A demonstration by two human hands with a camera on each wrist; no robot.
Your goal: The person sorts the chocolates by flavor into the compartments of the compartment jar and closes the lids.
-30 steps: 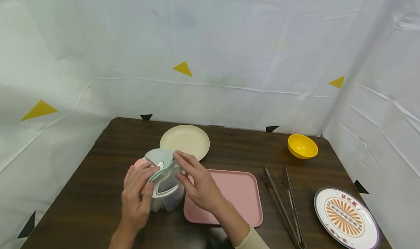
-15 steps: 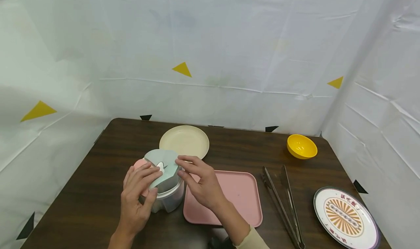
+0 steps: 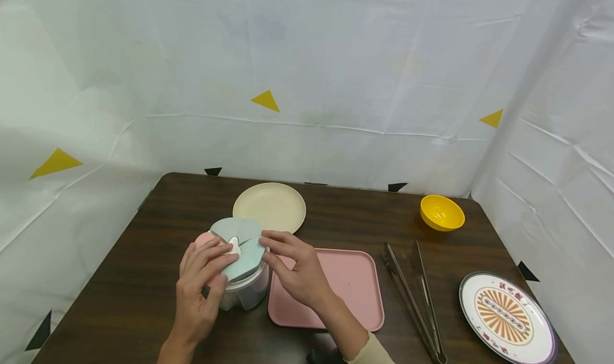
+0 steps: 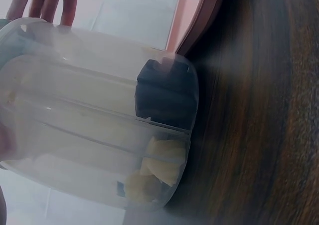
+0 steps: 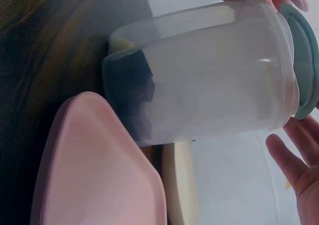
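A translucent, divided storage container (image 3: 247,294) stands at the table's left middle, with a lid of pale green flaps (image 3: 245,257), a pink flap and a white knob (image 3: 234,245). Dark pieces (image 4: 164,95) and pale yellowish pieces (image 4: 164,160) lie at its bottom. My left hand (image 3: 199,284) holds its left side, fingers over the lid near the knob, thumb lower by the rim. My right hand (image 3: 297,271) has its extended fingers at the near green flap's right edge, thumb apart from them. In the right wrist view that green flap (image 5: 303,60) sits tilted, slightly above the rim.
Right of the container lies a pink tray (image 3: 347,278), with a cream plate (image 3: 271,204) behind. Metal tongs (image 3: 417,305), a yellow bowl (image 3: 442,213) and a patterned white plate (image 3: 506,316) occupy the right side. White sheeting (image 3: 336,60) surrounds the table.
The near green flap, raised and showing the opening a second ago, has swung down over it. My right hand has followed slightly downward and right; the left stays at the container.
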